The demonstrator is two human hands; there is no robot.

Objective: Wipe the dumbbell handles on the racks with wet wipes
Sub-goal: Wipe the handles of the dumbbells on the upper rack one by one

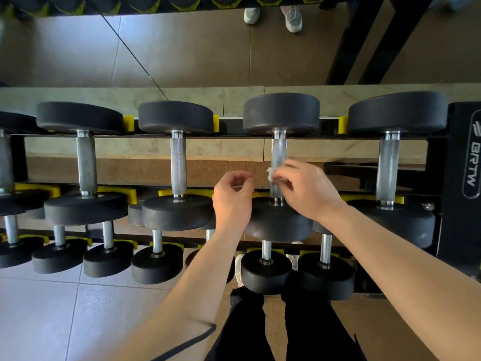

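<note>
Black dumbbells with knurled steel handles lie across the upper tier of a black rack (463, 230) with yellow saddles. My right hand (303, 190) pinches a small white wet wipe (270, 175) against the lower part of the third dumbbell handle (278, 152). My left hand (233, 198) hovers just left of that handle with its fingers loosely curled and nothing in it. The handle to the left (178, 165) and the one to the right (388, 165) are untouched.
A lower tier holds several smaller dumbbells (266, 272) near my legs. A mirror behind the rack reflects shoes (292, 18) and the floor. Grey tiles (52, 321) lie at lower left. A rack upright with a logo (472, 155) stands at right.
</note>
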